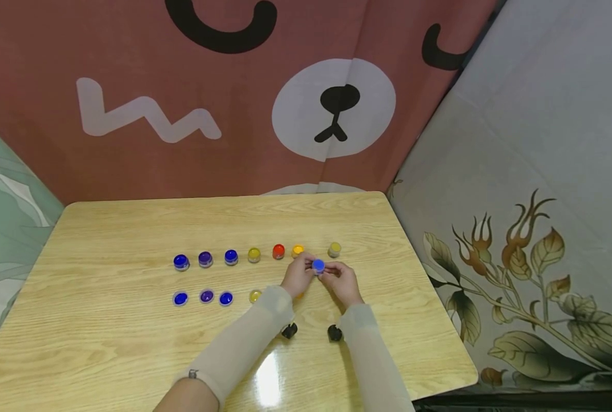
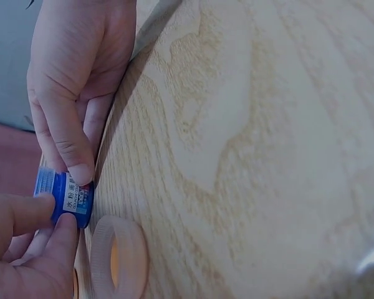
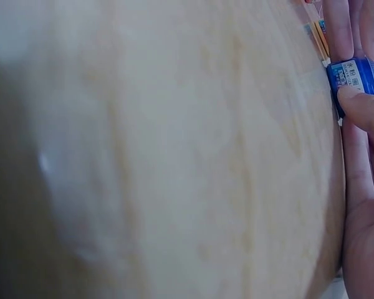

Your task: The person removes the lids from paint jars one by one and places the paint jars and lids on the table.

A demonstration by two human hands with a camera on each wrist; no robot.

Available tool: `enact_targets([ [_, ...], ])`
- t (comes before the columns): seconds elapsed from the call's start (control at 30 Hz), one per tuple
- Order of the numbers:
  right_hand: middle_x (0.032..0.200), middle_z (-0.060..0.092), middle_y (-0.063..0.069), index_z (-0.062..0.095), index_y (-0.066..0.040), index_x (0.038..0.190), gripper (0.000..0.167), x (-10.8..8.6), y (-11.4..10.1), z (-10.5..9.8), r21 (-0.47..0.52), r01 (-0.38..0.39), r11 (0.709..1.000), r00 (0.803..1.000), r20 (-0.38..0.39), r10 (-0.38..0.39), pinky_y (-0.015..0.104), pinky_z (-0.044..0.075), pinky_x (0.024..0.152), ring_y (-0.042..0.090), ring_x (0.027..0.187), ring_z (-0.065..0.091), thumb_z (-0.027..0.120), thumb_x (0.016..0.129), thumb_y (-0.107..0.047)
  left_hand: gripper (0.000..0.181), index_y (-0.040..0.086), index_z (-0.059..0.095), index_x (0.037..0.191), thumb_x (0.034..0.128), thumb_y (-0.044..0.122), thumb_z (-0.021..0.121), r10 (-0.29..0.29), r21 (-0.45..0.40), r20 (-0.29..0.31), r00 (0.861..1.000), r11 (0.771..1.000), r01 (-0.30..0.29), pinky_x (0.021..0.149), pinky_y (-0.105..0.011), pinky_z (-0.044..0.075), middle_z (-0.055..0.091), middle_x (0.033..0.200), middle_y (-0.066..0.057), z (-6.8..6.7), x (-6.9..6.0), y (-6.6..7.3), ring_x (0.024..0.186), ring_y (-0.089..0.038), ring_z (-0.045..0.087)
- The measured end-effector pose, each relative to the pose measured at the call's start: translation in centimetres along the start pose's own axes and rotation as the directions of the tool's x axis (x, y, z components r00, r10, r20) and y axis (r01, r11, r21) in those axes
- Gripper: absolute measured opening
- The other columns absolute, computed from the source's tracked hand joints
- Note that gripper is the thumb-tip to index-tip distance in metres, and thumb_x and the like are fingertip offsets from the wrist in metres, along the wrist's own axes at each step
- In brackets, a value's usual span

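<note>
My left hand [image 1: 299, 276] and right hand [image 1: 343, 281] meet over the table's right half and both pinch a small blue paint jar [image 1: 318, 265]. Its printed label and ribbed cap [image 2: 45, 180] show in the left wrist view, where the left fingers [image 2: 62, 243] press one side and the right thumb the other. In the right wrist view the jar [image 3: 355, 78] sits at the right edge between the fingers. Close beside it on the table, a translucent ribbed lid [image 2: 134, 255] with orange inside stands out in the left wrist view.
Behind the hands runs a row of small paint jars, among them blue [image 1: 181, 262], purple [image 1: 205, 259], red [image 1: 278, 251] and a pale yellow one [image 1: 334, 249]. Nearer lie lids, including blue [image 1: 180, 298] and yellow [image 1: 255, 296]. The wooden table [image 1: 105, 332] meets a fabric-covered wall.
</note>
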State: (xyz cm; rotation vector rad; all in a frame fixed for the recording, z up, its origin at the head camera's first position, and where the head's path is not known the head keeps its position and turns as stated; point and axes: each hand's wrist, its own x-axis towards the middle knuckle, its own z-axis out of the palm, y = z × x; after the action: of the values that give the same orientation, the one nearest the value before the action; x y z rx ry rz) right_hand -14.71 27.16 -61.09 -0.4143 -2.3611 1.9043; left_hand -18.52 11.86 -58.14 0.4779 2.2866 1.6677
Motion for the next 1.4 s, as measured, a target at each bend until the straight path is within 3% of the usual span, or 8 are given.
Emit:
enact_targets([
  [0.17,0.104,0.071,0.014,0.071,0.005,0.111,0.025,0.04,0.02,-0.05,-0.003,-0.005,1.0,1.0,0.0,0.005,0.021,0.058,0.078,0.017,0.094,0.067,0.074,0.087,0.008,0.039,-0.01,0.056,0.133,0.095,-0.015,0.056,0.015,0.039,0.023,1.0,0.999,-0.016,0.105,-0.045,0.05,0.062,0.13,-0.026,-0.1,0.25,-0.11,0.123,-0.038,0.059],
  [0.27,0.106,0.071,0.014,0.07,0.005,0.112,0.025,0.1,0.04,-0.1,0.003,-0.018,1.0,1.0,0.003,0.018,0.021,0.057,0.079,0.017,0.095,0.066,0.074,0.087,0.008,0.036,-0.009,0.059,0.131,0.0952,-0.015,0.055,0.009,0.053,0.035,0.999,0.999,-0.011,0.104,-0.045,0.05,0.063,0.129,-0.024,-0.15,0.31,-0.09,0.122,-0.037,0.06],
  [0.5,0.103,0.071,0.01,0.07,0.007,0.112,0.025,0.17,-0.08,-0.38,0.027,-0.038,0.999,0.999,0.032,0.037,0.02,0.057,0.078,0.014,0.092,0.065,0.074,0.087,0.008,0.031,-0.009,0.058,0.127,0.0965,-0.011,0.057,-0.03,0.024,0.035,0.999,0.999,0.029,0.105,-0.044,0.05,0.063,0.127,-0.024,-0.13,0.3,0.0,0.122,-0.037,0.06],
  [0.83,0.104,0.071,0.011,0.07,0.005,0.112,0.026,0.08,-0.22,-0.23,0.001,-0.024,1.0,1.0,0.01,0.023,0.019,0.057,0.078,0.014,0.092,0.066,0.075,0.087,0.007,0.038,-0.009,0.055,0.135,0.0969,-0.01,0.059,-0.004,0.052,0.054,0.999,0.999,0.001,0.105,-0.045,0.049,0.062,0.131,-0.024,-0.21,0.23,0.11,0.123,-0.037,0.059],
  [1.07,0.105,0.07,0.013,0.07,0.005,0.113,0.027,-0.04,-0.49,-0.23,-0.014,-0.021,1.0,1.0,0.013,0.021,0.019,0.057,0.079,0.014,0.093,0.066,0.075,0.087,0.007,0.03,-0.007,0.059,0.126,0.0962,-0.005,0.063,-0.015,0.041,0.047,0.999,0.999,0.013,0.104,-0.044,0.05,0.064,0.126,-0.022,-0.22,0.27,0.01,0.12,-0.036,0.061],
  [1.23,0.106,0.07,0.014,0.068,0.007,0.115,0.028,-0.01,-0.34,-0.24,0.004,-0.02,1.0,1.0,0.017,0.02,0.019,0.056,0.078,0.014,0.093,0.065,0.074,0.087,0.007,0.029,-0.006,0.058,0.124,0.0962,-0.004,0.064,-0.03,0.032,0.045,0.999,0.999,0.029,0.104,-0.043,0.05,0.064,0.125,-0.022,-0.23,0.34,-0.08,0.121,-0.036,0.061],
  [1.4,0.105,0.07,0.013,0.068,0.007,0.114,0.028,-0.08,-0.24,-0.12,0.038,-0.03,0.999,0.999,0.016,0.03,0.022,0.058,0.079,0.015,0.093,0.065,0.075,0.087,0.007,0.038,-0.01,0.054,0.131,0.0945,-0.008,0.064,-0.002,0.034,0.062,0.998,0.999,0.0,0.105,-0.044,0.05,0.062,0.128,-0.025,-0.36,0.46,-0.32,0.122,-0.038,0.06],
])
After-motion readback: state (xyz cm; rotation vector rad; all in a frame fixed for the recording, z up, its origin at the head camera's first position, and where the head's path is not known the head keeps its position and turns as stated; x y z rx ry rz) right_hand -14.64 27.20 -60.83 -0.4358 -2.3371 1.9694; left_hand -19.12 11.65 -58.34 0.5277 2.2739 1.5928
